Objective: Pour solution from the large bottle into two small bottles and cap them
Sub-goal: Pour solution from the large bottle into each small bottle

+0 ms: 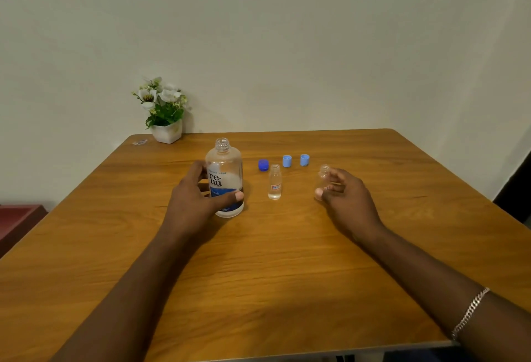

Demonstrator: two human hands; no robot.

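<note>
The large clear bottle with a blue and white label stands upright and uncapped on the wooden table. My left hand is wrapped around its lower half. One small clear bottle stands open just right of it, with some liquid at its bottom. My right hand grips the second small bottle, whose open neck shows above my fingers. Behind them lie a dark blue cap and two light blue caps.
A white pot of artificial flowers stands at the table's far left corner, with a small clear wrapper beside it. A plain wall lies behind. A dark red piece of furniture sits left of the table.
</note>
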